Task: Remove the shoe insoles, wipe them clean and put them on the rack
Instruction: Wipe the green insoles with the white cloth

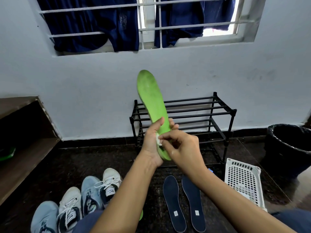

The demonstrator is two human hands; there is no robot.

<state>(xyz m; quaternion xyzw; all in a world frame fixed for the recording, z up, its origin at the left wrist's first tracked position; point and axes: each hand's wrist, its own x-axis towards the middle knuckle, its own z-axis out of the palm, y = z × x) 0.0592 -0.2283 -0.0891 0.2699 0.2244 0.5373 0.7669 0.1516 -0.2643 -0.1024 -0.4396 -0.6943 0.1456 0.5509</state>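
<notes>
One wide-angle camera on the person's head looks forward and down, facing the far wall [218, 78] and its barred window [146, 17]. Close below the lens, at centre, the left hand [152, 143] grips the green insole [151, 98] and the right hand [183, 148] pinches a white wipe [158, 141]. The rack [214, 100] stands farther off, and the shoes [69, 204] lie near left.

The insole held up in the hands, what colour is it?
The insole is bright green, with faint darker smudges; the head view shows it plainly.
</notes>
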